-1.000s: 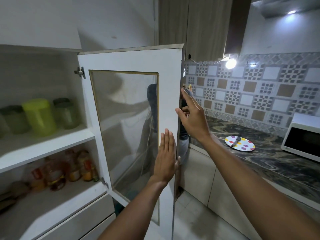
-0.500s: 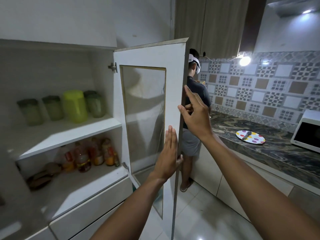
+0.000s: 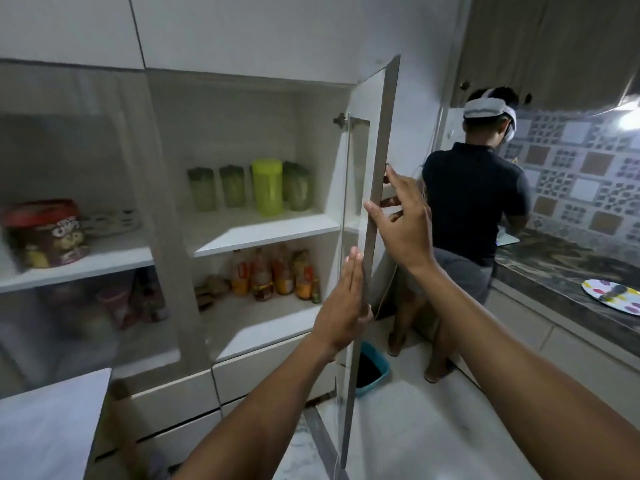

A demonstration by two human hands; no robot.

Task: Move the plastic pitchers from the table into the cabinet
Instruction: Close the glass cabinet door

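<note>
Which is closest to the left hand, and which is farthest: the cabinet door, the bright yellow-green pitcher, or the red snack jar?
From the left hand, in the head view:
1. Cabinet door: touching it, palm flat against the edge.
2. Bright yellow-green pitcher: upper shelf, up and to the left.
3. Red snack jar: far left, in the next compartment.

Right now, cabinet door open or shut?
Open. The door stands edge-on to the camera, swung clear of the shelves; the pitchers show directly. Left hand lies flat on it, right hand at its edge.
</note>
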